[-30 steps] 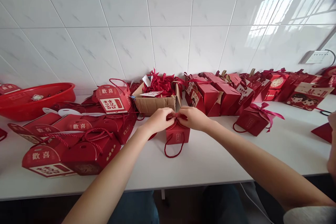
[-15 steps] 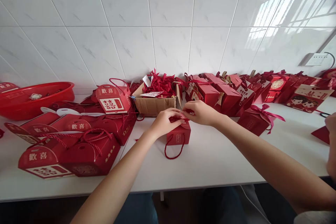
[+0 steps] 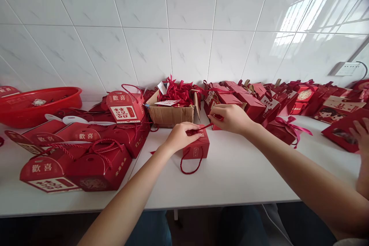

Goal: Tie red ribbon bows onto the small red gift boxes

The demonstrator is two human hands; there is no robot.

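A small red gift box (image 3: pixel 196 151) stands on the table before me, a looped red cord handle hanging down its front. My left hand (image 3: pixel 183 136) is closed at the top of the box, its fingers pinching a thin red ribbon (image 3: pixel 206 126) there. The ribbon runs taut to my right hand (image 3: pixel 229 118), which grips its other part just above and right of the box. My left fingers partly hide the top of the box.
Behind the box is an open cardboard carton (image 3: pixel 170 116) of red ribbons. Red gift boxes (image 3: pixel 98 171) stand at left by a red basin (image 3: pixel 43 109). More boxes (image 3: pixel 248 100) line the wall at right. Another person's hand (image 3: pixel 361 134) touches a red box (image 3: pixel 343 132).
My right hand has moved right, away from my left, drawing the ribbon out. My left hand stays at the box. At far right the other person's red box has come further into view.
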